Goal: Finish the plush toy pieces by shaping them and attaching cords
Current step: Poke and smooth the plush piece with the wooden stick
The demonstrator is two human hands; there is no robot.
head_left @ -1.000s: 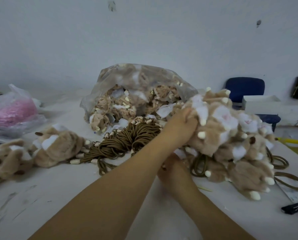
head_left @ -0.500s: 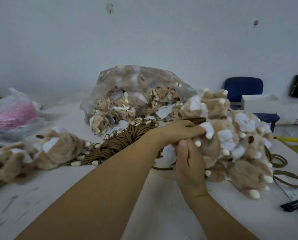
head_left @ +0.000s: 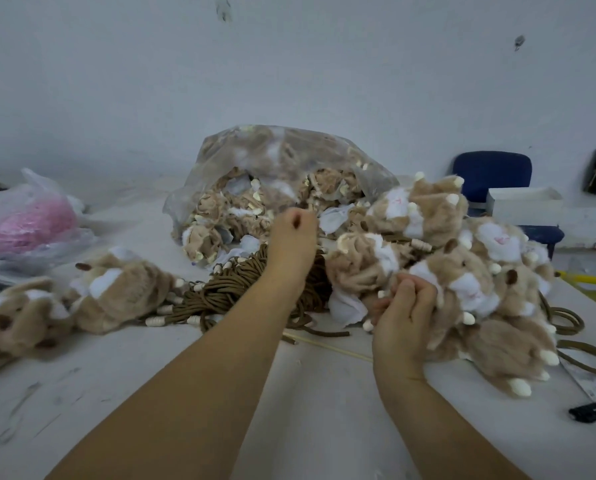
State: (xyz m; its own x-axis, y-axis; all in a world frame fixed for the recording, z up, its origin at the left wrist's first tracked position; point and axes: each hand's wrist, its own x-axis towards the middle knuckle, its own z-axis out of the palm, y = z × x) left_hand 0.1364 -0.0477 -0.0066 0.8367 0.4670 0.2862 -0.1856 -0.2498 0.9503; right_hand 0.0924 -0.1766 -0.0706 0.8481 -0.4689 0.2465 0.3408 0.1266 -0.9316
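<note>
The right hand (head_left: 403, 320) has its fingers (head_left: 412, 292) curled into a tan-and-white furry plush toy piece (head_left: 462, 285), on the near left side of the heap by the tabletop's (head_left: 289, 420) right edge. The left hand (head_left: 291, 237) is clenched with nothing showing in it, and hovers over the bundle of brown bead-tipped cords (head_left: 220, 296) mid-table. The plush looks light and squashy, so grip its body, not its claws. The cords look limp and are probably best taken near a bead.

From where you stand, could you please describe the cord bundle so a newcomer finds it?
Find the big clear bag of plush pieces mid-table. Just in front lies the cord bundle: dark brown ropes with pale end caps, smooth, not furry.
</note>
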